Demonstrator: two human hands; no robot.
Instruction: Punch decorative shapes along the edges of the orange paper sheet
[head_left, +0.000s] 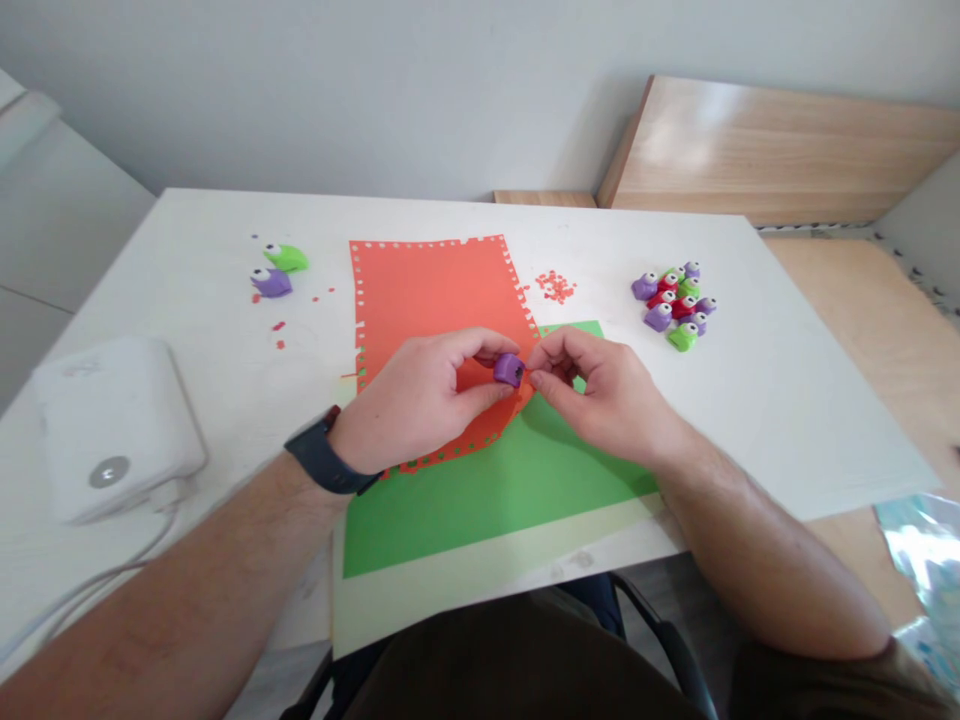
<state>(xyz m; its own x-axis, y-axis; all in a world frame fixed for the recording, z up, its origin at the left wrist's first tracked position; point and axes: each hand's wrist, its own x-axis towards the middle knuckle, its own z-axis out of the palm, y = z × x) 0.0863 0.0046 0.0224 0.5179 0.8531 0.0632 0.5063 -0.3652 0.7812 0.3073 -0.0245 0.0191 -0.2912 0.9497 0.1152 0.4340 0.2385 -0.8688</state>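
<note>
My left hand [424, 395] is closed on a small purple craft punch [508, 369], pinched between thumb and fingers with its dark, shaped opening turned to the right. Just beside that opening, the thumb and forefinger of my right hand [600, 390] are pressed together; what is between them is too small to make out. Under both hands lies an orange paper sheet [427, 290] with small holes punched along its edges, its lower right side partly hidden by my fingers. A green sheet [480, 520] lies beneath it, on top of a pale sheet [397, 610].
Several purple, red and green punches [673, 303] are grouped at right. A green punch [287, 258] and another purple punch [271, 284] sit at left near paper scraps. Orange cut-outs [556, 287] lie heaped behind my right hand. A white box-shaped device [120, 420] with a cable stands at left.
</note>
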